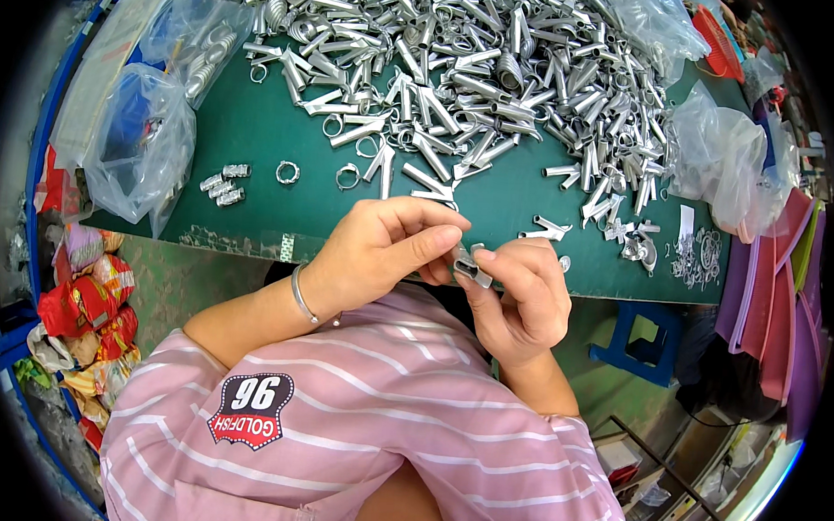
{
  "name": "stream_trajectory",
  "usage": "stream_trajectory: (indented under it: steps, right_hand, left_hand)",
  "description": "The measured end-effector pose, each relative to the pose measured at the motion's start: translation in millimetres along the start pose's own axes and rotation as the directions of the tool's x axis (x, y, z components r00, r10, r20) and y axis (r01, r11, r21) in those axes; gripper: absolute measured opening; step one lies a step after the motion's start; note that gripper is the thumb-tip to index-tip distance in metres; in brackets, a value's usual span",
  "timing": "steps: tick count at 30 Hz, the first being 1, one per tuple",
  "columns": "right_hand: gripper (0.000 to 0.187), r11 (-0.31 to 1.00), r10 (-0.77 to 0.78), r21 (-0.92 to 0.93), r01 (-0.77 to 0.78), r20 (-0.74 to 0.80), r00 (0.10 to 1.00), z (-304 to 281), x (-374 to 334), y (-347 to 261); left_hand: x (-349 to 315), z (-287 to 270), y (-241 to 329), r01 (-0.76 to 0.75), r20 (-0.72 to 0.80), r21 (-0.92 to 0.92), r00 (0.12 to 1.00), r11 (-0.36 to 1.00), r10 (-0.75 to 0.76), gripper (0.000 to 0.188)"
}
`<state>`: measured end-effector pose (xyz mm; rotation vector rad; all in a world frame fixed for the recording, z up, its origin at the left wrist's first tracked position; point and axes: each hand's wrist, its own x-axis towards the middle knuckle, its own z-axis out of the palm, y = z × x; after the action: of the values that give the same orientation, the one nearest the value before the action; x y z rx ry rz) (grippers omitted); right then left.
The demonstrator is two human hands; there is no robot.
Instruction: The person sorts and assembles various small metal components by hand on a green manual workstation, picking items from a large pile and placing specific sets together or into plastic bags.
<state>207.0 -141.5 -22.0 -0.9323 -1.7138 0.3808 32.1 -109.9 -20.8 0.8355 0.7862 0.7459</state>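
Just past the table's near edge, my right hand (523, 296) pinches a small silver metal fitting (473, 268) with a hollow, slotted end between thumb and fingertips. My left hand (385, 243) meets it from the other side, its fingers curled and closed at the fitting's far end. The left fingertips are partly hidden, so how they grip it is unclear. Beyond my hands lies a large heap of silver metal tubes (433, 77) with angled tabs, mixed with rings. A loose metal ring (347, 176) and another ring clamp (288, 172) lie left of the heap.
Several short coiled metal pieces (223, 184) rest on the green table (247, 126) at left. Clear plastic bags (141, 136) sit at the left edge, another bag (719, 152) at right. Small rings and bits (698, 258) lie near the right corner. A blue stool (636, 344) stands below.
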Motion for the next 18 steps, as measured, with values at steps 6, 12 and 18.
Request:
stream_trajectory:
  steps: [6, 12, 18]
  right_hand:
    - [0.033, 0.993, 0.101, 0.054, -0.104, 0.063, 0.993, 8.9, -3.9, 4.9]
    - [0.029, 0.929, 0.327, 0.181, -0.322, 0.001, 0.945, 17.5, -17.0, 9.2]
    - [0.029, 0.972, 0.208, 0.101, -0.211, 0.044, 0.977, 9.8, -11.6, 10.8]
  left_hand:
    - [4.5, -5.7, -3.6, -0.344, -0.112, -0.056, 0.935, 0.937, 0.337, 0.05]
    - [-1.7, -1.3, -3.4, -0.576, 0.074, 0.387, 0.798, 0.721, 0.598, 0.065]
    - [-6.3, -3.1, -4.8, -0.652, 0.244, 0.564, 0.718, 0.506, 0.652, 0.067]
